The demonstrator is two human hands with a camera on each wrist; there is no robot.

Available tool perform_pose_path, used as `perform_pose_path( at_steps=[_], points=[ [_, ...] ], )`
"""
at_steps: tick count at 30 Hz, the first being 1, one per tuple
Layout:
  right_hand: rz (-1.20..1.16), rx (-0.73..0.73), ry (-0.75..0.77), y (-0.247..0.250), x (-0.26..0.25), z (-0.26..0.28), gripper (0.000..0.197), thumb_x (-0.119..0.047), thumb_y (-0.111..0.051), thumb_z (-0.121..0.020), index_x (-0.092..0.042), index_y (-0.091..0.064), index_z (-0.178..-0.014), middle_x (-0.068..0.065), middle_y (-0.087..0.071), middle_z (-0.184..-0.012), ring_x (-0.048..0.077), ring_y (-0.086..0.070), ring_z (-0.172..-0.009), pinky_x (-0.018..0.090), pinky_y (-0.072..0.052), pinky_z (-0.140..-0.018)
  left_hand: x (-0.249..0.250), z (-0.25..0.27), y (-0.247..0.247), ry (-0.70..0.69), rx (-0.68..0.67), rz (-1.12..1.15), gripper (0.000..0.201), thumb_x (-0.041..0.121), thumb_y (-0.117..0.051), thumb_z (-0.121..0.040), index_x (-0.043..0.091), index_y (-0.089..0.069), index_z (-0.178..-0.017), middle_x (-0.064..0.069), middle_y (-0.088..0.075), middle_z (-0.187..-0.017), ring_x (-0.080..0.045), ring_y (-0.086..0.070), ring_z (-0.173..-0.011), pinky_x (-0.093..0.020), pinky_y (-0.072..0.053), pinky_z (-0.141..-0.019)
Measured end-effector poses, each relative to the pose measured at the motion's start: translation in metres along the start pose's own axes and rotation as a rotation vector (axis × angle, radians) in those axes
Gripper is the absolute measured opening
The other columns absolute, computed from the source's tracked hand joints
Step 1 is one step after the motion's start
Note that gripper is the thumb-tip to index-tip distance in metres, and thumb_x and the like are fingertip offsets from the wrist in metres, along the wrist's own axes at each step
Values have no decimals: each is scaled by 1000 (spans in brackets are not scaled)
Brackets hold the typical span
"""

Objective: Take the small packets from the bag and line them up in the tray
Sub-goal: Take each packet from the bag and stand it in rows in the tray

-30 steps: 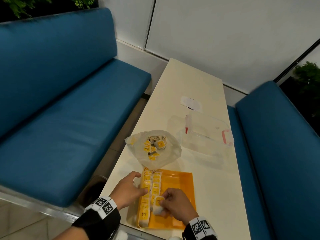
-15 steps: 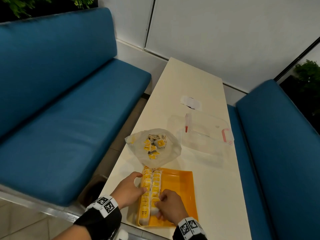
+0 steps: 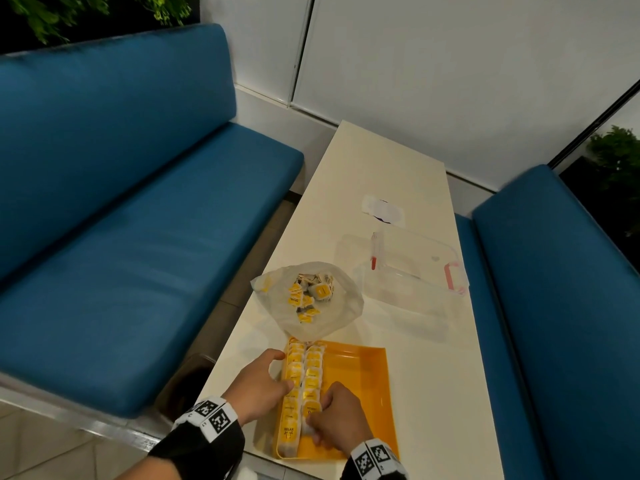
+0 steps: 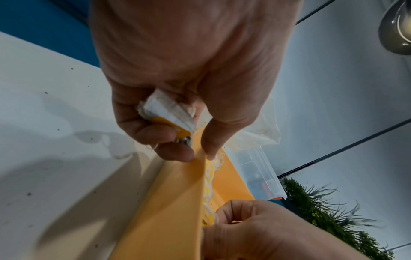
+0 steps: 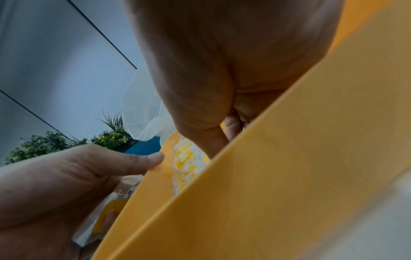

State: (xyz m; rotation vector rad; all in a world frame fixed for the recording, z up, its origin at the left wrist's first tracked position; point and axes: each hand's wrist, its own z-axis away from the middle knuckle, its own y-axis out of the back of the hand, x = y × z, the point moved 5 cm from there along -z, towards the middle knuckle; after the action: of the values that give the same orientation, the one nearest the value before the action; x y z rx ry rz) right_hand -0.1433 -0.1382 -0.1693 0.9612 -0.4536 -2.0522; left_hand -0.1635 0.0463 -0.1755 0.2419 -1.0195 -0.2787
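The right hand (image 3: pixel 337 419) has slid in from the tray's middle toward the second row since a second ago, and now it's down at the near end of that row, fingers curled tight on a packet there, pressing it in against its neighbours. The left hand (image 4: pixel 177 75) sits just to the outside of that grip, thumb on the rim of the orange tray (image 3: pixel 363 372), and the left wrist view shows its curled fingers clutching a spare stack of packets (image 4: pixel 166 112), ready to feed across. Two rows of small packets (image 3: pixel 304 372) run away from the working fingers along the tray's left side; beyond their far end, touching the tray's edge, lies the open bag (image 3: pixel 332 306) with plenty more inside. To the far right of the bag stands a clear container (image 3: pixel 415 282), not in play. Now, doing this well: I'd say keep the packet upright and overlapped like the ones ahead of it, seat it flush against the first row, and let the left thumb hold the tray steady so the push doesn't skid it. A careless shove could topple the row like dominoes, so ease off gently before reaching for the next.
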Motion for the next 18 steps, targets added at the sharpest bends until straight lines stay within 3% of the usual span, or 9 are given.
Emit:
perform_pose_path(
  at_steps=[2,6,8,11,14,16,18],
  points=[
    [5,12,-4,1,-2,-1,33,-11,-75,-72,-18,-46,-84,11,-70,-87,20,-65,-55,30,-54,-47,1,1,0,1,-5,4,54,35,-72,-90,33,-46,-138,1,-67,-114,-13,-67,-93,-23,-55,-73],
    [-18,1,-4,-1,-5,-2,31,-6,-75,-77,-16,-46,-77,12,-67,-74,22,-63,-50,25,-47,-42,3,3,1,13,-6,9,56,34,-73,-90,31,-48,-140,0,-67,-116,-15,-68,-95,-25,-57,-76],
    [-17,9,-5,0,-7,-1,30,-3,-74,-77,-15,-47,-75,13,-67,-72,23,-64,-49,25,-48,-43,4,6,2,34,-17,26,52,35,-72,-91,29,-48,-137,0,-67,-113,-13,-68,-89,-22,-56,-69],
    [1,22,2,0,-9,0,27,-2,-72,-76,-15,-48,-72,16,-69,-75,23,-65,-49,28,-50,-45,4,12,7,111,-36,71,42,49,-64,-95,26,-52,-128,-1,-72,-100,-11,-66,-76,-21,-49,-58],
    [86,36,28,3,-12,1,19,-14,-70,-71,-19,-53,-67,11,-72,-79,24,-71,-64,38,-61,-59,5,15,17,164,-21,246,46,56,-50,-101,16,-61,-120,-12,-76,-92,-17,-66,-69,-29,-50,-63],
    [131,48,58,9,-16,4,16,-22,-72,-71,-21,-56,-66,2,-70,-79,21,-71,-76,35,-61,-68,5,18,25,214,-19,410,47,54,-43,-104,13,-61,-117,-15,-75,-88,-20,-65,-66,-30,-48,-61],
    [132,96,121,20,-26,9,18,-27,-74,-74,-22,-58,-69,-3,-69,-80,18,-69,-78,32,-58,-69,11,21,28,249,-45,584,47,53,-42,-105,11,-61,-117,-16,-72,-83,-23,-62,-65,-29,-48,-57]
  ],
)
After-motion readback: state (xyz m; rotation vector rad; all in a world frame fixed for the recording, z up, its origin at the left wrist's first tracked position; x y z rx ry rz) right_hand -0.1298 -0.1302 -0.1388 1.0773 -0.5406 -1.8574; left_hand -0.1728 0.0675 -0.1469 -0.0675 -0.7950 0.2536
